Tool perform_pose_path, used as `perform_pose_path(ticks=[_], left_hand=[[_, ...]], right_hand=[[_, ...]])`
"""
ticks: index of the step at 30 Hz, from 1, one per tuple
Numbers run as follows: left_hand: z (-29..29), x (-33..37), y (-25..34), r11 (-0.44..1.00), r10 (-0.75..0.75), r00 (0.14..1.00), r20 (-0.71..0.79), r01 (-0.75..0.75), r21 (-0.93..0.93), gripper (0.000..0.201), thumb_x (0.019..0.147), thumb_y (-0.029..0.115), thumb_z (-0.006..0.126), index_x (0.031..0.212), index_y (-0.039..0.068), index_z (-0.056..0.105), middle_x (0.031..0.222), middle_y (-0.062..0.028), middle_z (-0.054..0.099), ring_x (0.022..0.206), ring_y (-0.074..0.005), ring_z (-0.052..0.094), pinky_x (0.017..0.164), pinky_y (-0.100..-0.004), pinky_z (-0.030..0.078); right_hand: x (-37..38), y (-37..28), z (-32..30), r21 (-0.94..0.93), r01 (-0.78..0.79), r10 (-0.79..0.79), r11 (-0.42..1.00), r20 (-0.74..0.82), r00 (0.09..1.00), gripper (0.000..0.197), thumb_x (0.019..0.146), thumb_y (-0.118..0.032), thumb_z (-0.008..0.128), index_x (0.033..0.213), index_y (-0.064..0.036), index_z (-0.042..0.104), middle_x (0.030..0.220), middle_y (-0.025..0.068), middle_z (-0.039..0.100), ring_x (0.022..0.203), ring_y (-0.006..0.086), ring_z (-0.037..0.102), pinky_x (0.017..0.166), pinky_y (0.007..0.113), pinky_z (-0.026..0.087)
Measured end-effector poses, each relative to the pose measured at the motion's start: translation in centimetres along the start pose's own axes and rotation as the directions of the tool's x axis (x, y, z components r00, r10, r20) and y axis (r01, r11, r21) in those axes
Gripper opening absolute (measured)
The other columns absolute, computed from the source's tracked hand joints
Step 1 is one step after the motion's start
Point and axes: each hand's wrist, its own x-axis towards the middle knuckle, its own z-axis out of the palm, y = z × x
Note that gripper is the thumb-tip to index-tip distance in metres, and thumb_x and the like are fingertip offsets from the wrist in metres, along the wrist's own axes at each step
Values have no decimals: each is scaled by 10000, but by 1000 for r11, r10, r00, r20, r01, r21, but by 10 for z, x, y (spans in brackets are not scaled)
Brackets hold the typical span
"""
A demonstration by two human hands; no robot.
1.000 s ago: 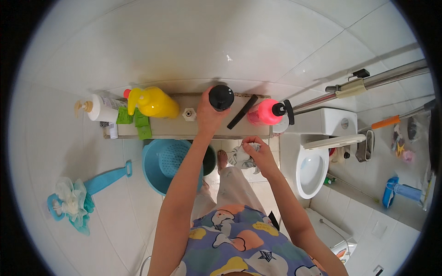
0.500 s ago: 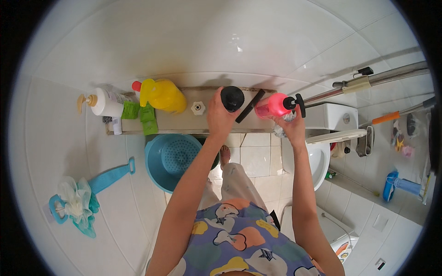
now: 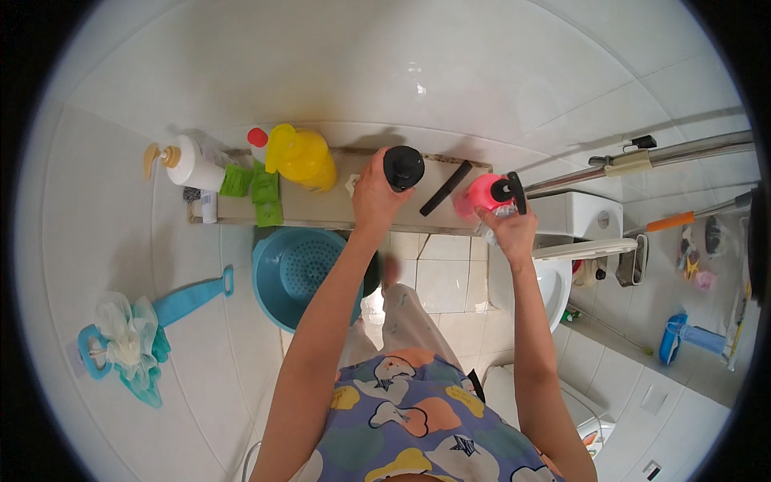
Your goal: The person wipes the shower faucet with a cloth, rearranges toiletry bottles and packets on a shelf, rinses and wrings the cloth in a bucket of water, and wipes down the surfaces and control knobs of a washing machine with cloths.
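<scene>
My left hand (image 3: 374, 201) is wrapped round a dark bottle with a round black top (image 3: 404, 168), upright at the ledge. Whether its base touches the ledge is hidden. At the ledge's right end, my right hand (image 3: 512, 232) is closed on a pink pump bottle (image 3: 484, 191) with a black pump head; most of the fingers are hidden. Crumpled clear plastic (image 3: 489, 234) shows beside that hand. Between the two bottles lies a long, narrow black bar (image 3: 446, 189). A white knob-like piece (image 3: 351, 185) is partly covered by my left hand.
Along the ledge (image 3: 316, 210) stand a yellow bottle (image 3: 305, 161), green packets (image 3: 267, 195) and a white pump bottle (image 3: 197, 163). Below sits a blue basin (image 3: 267, 287). A white toilet (image 3: 554, 283) and metal poles (image 3: 683, 154) are on the right; a bath puff (image 3: 132, 341) hangs left.
The view has shifted slightly. My left hand has moved a little left with the dark bottle, covering part of the white knob-like piece. The right hand stays at the pink bottle.
</scene>
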Motion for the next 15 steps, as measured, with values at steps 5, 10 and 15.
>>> perform_pose_path(ticks=[5, 10, 15], left_hand=[[-3, 6, 5, 996, -84, 996, 29, 82, 36, 780, 603, 177, 839, 1280, 109, 458, 1137, -144, 608, 1048, -325, 595, 870, -402, 494], [-7, 4, -2, 997, -69, 998, 5, 69, -43, 837, 579, 119, 839, 1311, 109, 432, 1192, -143, 580, 1110, -339, 543, 916, -412, 452], [-6, 2, -4, 998, 15, 999, -50, -18, -59, 829, 593, 98, 840, 1316, 99, 435, 1173, -162, 580, 1093, -332, 563, 933, -400, 463]], right_hand=[[-4, -13, -2, -98, -85, 93, 992, 85, 992, 635, 642, -189, 837, 1208, -53, 583, 1023, 120, 680, 937, 185, 650, 812, 308, 503], [-5, -10, -17, 30, 106, -109, 994, 118, 987, 544, 695, -166, 806, 1190, -66, 603, 1069, 117, 648, 964, 200, 633, 824, 313, 498], [-8, -4, -22, -70, 200, -193, 977, 86, 977, 397, 687, -143, 798, 1044, -41, 657, 1036, 112, 645, 932, 236, 631, 812, 320, 502]])
